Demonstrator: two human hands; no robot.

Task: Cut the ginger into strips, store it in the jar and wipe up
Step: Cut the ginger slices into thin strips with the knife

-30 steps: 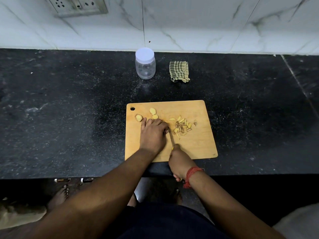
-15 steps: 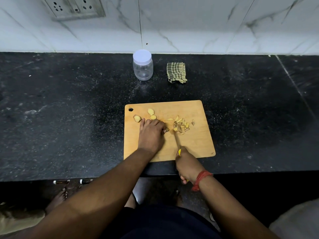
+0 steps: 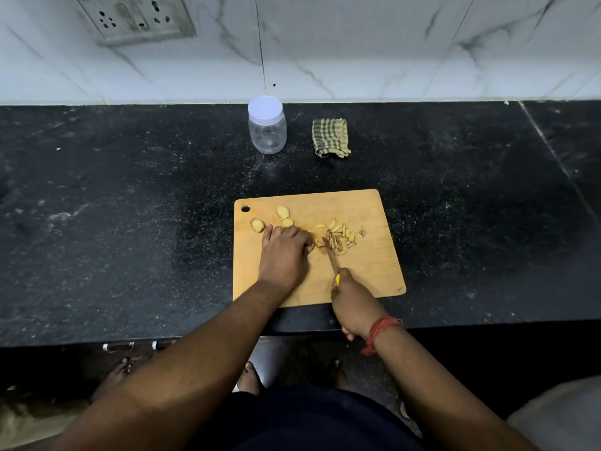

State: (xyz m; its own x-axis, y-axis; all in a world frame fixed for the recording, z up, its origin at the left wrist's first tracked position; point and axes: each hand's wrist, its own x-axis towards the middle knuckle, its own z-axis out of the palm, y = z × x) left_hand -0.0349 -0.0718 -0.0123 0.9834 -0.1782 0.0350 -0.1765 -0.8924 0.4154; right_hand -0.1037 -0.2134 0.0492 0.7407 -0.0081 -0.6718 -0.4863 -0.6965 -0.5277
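One cutting board (image 3: 374,275), one knife (image 3: 331,258), one lidded jar (image 3: 267,131), one checked cloth (image 3: 330,138) — and three uncut ginger slices (image 3: 283,212), beside one heap of strips (image 3: 340,237) too tangled to count.

A wall socket (image 3: 135,19) sits on the white marble-tiled wall (image 3: 357,43) above the black speckled countertop (image 3: 113,206).

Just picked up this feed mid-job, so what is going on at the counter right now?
A person is cutting ginger on a wooden cutting board. The left hand holds a piece down, fingers curled over it, while the right hand grips a yellow-handled knife beside it. Cut strips lie right of the blade; three uncut slices wait near the board's far left. The jar stands capped and empty at the back, the checked cloth beside it.
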